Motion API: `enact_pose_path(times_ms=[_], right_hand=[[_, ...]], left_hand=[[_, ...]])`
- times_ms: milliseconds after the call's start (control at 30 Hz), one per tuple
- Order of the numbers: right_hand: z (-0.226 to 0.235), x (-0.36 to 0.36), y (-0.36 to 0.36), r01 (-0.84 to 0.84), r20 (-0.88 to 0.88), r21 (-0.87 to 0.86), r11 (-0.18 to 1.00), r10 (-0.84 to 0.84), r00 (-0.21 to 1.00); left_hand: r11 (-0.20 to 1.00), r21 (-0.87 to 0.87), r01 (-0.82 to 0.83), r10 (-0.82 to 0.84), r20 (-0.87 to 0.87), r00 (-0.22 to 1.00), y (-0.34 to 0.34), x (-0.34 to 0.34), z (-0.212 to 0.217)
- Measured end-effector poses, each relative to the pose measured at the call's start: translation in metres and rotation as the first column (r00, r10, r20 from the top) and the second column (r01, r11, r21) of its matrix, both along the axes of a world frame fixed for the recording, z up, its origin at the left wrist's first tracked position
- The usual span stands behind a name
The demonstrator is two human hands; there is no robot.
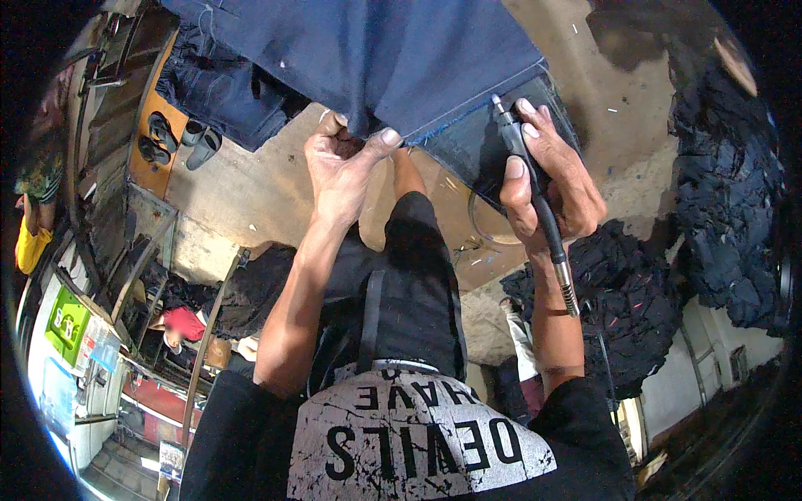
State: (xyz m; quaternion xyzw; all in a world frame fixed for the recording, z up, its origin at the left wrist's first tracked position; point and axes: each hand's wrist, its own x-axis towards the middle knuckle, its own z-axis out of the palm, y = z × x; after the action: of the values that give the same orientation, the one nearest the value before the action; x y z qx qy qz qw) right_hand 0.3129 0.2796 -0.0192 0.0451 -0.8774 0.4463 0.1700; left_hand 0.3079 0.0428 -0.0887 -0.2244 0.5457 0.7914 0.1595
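Observation:
A large piece of blue denim (418, 58) spreads across the top of the view, with a frayed blue edge facing me. My left hand (347, 163) is closed on this near edge, thumb on top and fingers partly hidden under the cloth. In my right hand (555, 171) is a slim rotary tool (510, 129), gripped between thumb and fingers. Its small pale tip points up and left, just beside the denim's right part of the edge. A black cable with a metal spring sleeve (566, 284) runs down from it. Beneath the cloth's right corner lies a dark flat board (476, 163).
Dark folded denim (221, 96) lies at the upper left, near sandals (200, 149) on the floor. Big heaps of black cloth (727, 192) stand at the right, another (626, 309) behind my right forearm. Other people are at the left.

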Motion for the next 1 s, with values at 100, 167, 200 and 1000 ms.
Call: enact_pose_path(times_ms=[100, 167, 200, 1000], right_hand=[[0.001, -0.001, -0.001, 0.036, -0.004, -0.032, 0.999, -0.036, 0.999], [0.001, -0.001, -0.001, 0.057, 0.004, -0.024, 0.998, -0.057, 0.998], [0.002, -0.002, -0.001, 0.068, 0.006, -0.024, 0.997, -0.068, 0.998], [0.0, 0.002, 0.001, 0.079, 0.054, 0.036, 0.996, -0.081, 0.995]], left_hand=[[1.0, -0.013, 0.008, -0.008, 0.022, 1.0, -0.001, 0.0, 0.001], [1.0, -0.009, 0.003, -0.003, 0.017, 1.0, -0.001, 0.0, 0.001], [1.0, -0.01, 0.004, -0.004, 0.018, 1.0, -0.001, 0.0, 0.001], [0.999, 0.026, -0.02, 0.021, -0.047, 0.999, -0.003, 0.0, -0.013]])
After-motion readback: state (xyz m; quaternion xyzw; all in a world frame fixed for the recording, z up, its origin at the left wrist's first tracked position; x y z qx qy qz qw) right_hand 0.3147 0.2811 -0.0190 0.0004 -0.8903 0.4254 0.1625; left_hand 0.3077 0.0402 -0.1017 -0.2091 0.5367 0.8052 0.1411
